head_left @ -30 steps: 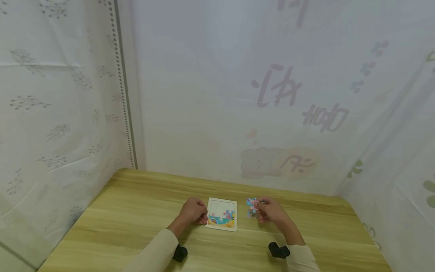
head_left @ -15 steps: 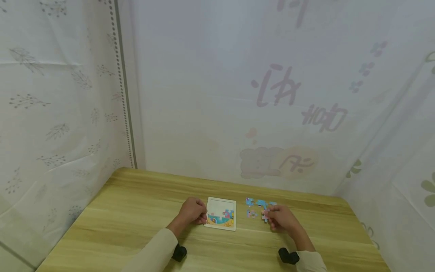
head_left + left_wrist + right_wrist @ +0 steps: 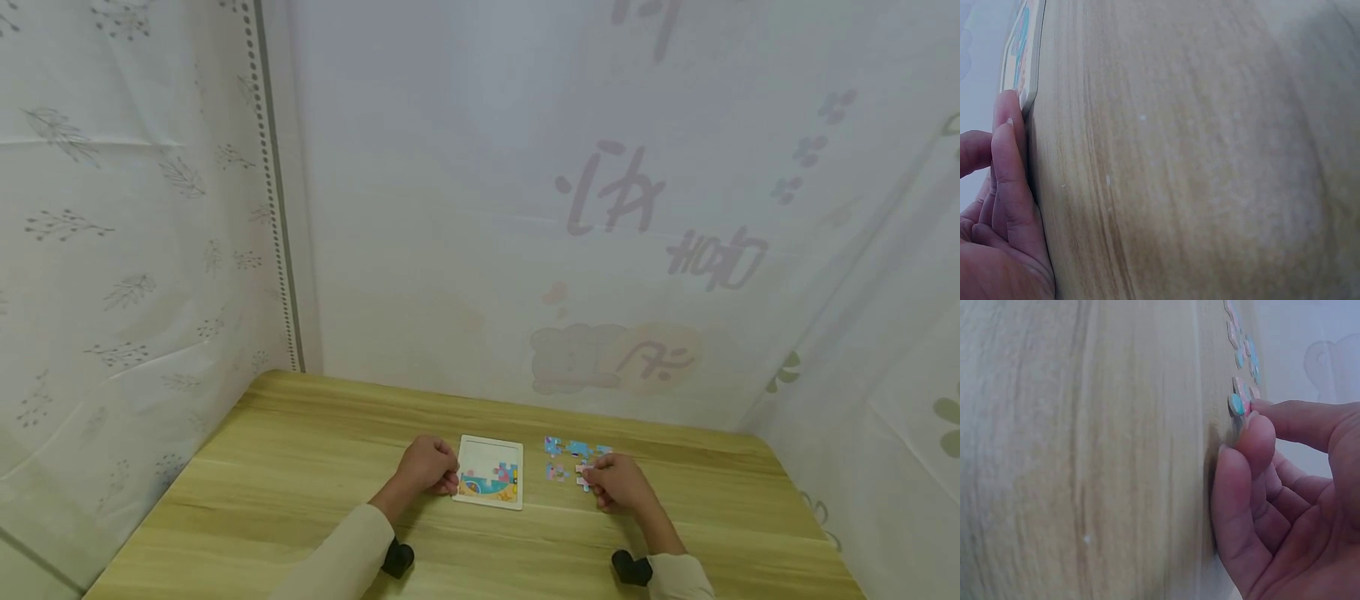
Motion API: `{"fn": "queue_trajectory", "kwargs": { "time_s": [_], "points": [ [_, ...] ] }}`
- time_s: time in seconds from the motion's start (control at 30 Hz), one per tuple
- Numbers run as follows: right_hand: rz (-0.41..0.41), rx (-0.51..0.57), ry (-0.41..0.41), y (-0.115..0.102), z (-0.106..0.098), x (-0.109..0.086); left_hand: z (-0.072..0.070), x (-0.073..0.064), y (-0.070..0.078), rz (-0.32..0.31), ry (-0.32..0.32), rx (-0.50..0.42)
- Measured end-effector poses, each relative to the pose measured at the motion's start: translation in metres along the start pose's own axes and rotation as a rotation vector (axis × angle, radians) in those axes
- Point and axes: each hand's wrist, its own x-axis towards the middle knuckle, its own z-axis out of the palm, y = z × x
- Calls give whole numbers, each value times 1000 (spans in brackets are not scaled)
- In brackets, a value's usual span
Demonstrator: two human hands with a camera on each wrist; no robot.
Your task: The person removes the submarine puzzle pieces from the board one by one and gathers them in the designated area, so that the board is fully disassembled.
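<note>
At the table's middle lies a white puzzle tray (image 3: 489, 507), its lower part filled with colourful jigsaw pieces and its upper part bare. My left hand (image 3: 429, 464) rests beside its left edge; in the left wrist view, the fingertips (image 3: 1009, 106) touch the tray's corner. To the right, my right hand (image 3: 621, 483) pinches a pink-and-blue puzzle piece (image 3: 582, 475) at the table surface. In the right wrist view, the thumb and finger cover part of that piece (image 3: 1239, 403). A loose pink piece (image 3: 556, 472) lies just left of it.
Behind the held piece lie several loose blue pieces (image 3: 578, 448). The wood-grain table (image 3: 337, 433) ends at a pale cloth backdrop (image 3: 450, 250), with patterned cloth on both sides. Black wrist mounts (image 3: 632, 568) hang below both sleeves.
My right hand has moved right and slightly toward me with the pink piece, away from the left loose pieces, uncovering blue ones behind. Over the last half second it barely shifts. The left hand stays put.
</note>
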Motion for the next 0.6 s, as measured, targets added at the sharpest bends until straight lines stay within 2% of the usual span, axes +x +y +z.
{"fn": "queue_trajectory", "kwargs": {
  "time_s": [0.3,0.6],
  "points": [
    [-34,1,20,0,2,-1,0,1,0,-3,-5,-7],
    [-25,13,21,-5,3,-4,0,0,0,-3,-5,-16]
  ]
}}
